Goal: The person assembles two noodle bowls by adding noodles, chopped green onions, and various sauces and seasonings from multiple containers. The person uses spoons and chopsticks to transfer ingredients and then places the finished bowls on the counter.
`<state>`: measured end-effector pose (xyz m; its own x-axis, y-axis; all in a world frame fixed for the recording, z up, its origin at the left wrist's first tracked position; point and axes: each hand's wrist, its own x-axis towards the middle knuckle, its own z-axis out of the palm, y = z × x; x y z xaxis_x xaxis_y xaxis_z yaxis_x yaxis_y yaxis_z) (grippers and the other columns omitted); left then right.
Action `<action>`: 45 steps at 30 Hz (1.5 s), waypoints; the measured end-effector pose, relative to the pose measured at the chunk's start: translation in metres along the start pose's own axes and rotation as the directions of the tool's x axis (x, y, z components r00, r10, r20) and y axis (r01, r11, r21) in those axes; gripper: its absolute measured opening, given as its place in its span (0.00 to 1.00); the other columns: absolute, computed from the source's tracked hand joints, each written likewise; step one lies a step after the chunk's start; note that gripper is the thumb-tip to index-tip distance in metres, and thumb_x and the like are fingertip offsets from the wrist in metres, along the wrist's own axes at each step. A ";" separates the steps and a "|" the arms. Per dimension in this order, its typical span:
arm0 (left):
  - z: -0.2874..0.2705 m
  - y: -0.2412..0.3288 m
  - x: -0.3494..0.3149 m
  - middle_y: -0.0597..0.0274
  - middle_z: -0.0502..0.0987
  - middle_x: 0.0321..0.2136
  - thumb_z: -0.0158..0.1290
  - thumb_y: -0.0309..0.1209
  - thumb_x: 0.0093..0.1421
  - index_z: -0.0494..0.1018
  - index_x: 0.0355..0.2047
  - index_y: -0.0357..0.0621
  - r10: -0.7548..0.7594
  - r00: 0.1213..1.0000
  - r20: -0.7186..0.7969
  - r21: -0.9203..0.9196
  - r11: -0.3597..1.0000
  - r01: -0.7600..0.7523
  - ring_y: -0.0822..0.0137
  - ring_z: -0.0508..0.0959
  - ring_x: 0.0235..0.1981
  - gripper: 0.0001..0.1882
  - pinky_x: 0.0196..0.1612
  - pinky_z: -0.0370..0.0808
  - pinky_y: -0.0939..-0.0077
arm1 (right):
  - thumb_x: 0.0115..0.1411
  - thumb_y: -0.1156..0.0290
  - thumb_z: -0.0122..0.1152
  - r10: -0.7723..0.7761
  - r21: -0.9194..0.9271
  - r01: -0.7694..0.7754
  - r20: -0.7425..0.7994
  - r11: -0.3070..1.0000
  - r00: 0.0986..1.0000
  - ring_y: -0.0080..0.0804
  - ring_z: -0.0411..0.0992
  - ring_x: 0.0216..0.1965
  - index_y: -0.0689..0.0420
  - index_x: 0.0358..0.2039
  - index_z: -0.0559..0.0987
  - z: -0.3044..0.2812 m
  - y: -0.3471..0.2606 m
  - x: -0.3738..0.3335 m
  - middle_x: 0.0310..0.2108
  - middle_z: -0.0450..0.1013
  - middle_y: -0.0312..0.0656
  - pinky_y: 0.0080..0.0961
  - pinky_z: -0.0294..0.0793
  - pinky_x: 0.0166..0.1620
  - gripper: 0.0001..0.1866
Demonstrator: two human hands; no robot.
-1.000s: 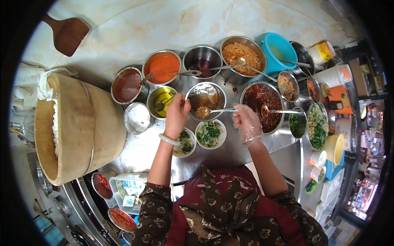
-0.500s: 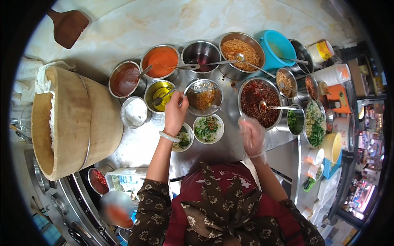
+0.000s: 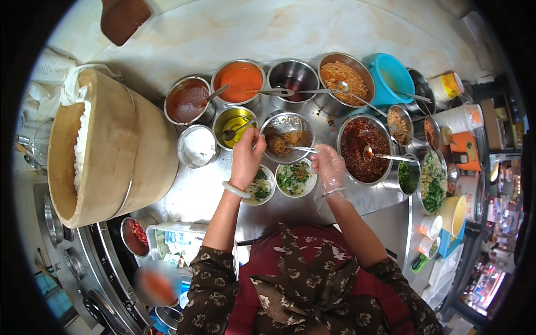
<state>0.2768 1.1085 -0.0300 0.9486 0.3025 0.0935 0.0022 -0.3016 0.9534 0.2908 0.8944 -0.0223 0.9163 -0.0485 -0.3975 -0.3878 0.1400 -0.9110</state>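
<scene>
My left hand (image 3: 245, 159), bare with a pale bangle at the wrist, pinches the near left rim of a metal bowl (image 3: 308, 132) holding brown seasoning. A clear plastic glove covers my right hand (image 3: 329, 166), which grips the handle of a metal spoon (image 3: 302, 149). The spoon's bowl is inside the seasoning. Just below stand two small white bowls of chopped greens: the right bowl (image 3: 313, 183) is in full view, while the left bowl (image 3: 272, 192) is partly covered by my left hand and wrist.
A wooden rice tub (image 3: 148, 151) stands left. Behind my hands are metal pots of red sauce (image 3: 239, 81), yellow oil (image 3: 234, 124) and dark liquid (image 3: 293, 84). A chilli-flake pot (image 3: 357, 142) sits right, beside chopped greens (image 3: 432, 190). A blue bucket (image 3: 393, 84) is farther back.
My right hand has moved left and taken hold of the spoon in the seasoning bowl. My left hand stays at that bowl's rim. The whole view has shifted slightly.
</scene>
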 end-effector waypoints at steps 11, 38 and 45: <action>-0.012 -0.028 0.020 0.68 0.66 0.18 0.53 0.28 0.63 0.65 0.28 0.39 -0.076 0.994 0.080 -0.156 0.984 0.088 0.79 0.63 0.21 0.10 0.24 0.64 0.81 | 0.66 0.69 0.53 0.016 0.016 -0.018 0.106 1.000 0.994 0.15 0.64 0.21 0.62 0.42 0.78 -0.003 -0.020 -0.056 0.25 0.73 0.35 0.13 0.63 0.26 0.11; 0.059 -0.047 0.036 0.39 0.77 0.26 0.53 0.30 0.59 0.70 0.33 0.34 -0.136 0.991 -0.005 0.172 0.976 0.135 0.39 0.78 0.31 0.09 0.35 0.74 0.52 | 0.65 0.65 0.57 -0.037 0.236 0.055 -0.080 0.970 0.996 0.15 0.67 0.22 0.60 0.43 0.76 -0.055 -0.021 0.004 0.25 0.73 0.34 0.12 0.68 0.24 0.12; 0.076 -0.068 0.032 0.39 0.77 0.27 0.53 0.31 0.60 0.70 0.32 0.34 -0.211 0.969 -0.125 0.183 0.955 0.232 0.40 0.77 0.31 0.10 0.35 0.74 0.56 | 0.63 0.62 0.61 -0.031 -0.105 0.027 -0.034 0.994 0.999 0.13 0.68 0.24 0.60 0.43 0.77 -0.013 0.008 0.059 0.29 0.76 0.34 0.12 0.71 0.26 0.15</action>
<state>0.3315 1.0695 -0.1133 0.8796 0.4698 -0.0748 0.2798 -0.3836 0.8801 0.3402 0.8801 -0.0545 0.9240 -0.0868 -0.3724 -0.3709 0.0340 -0.9281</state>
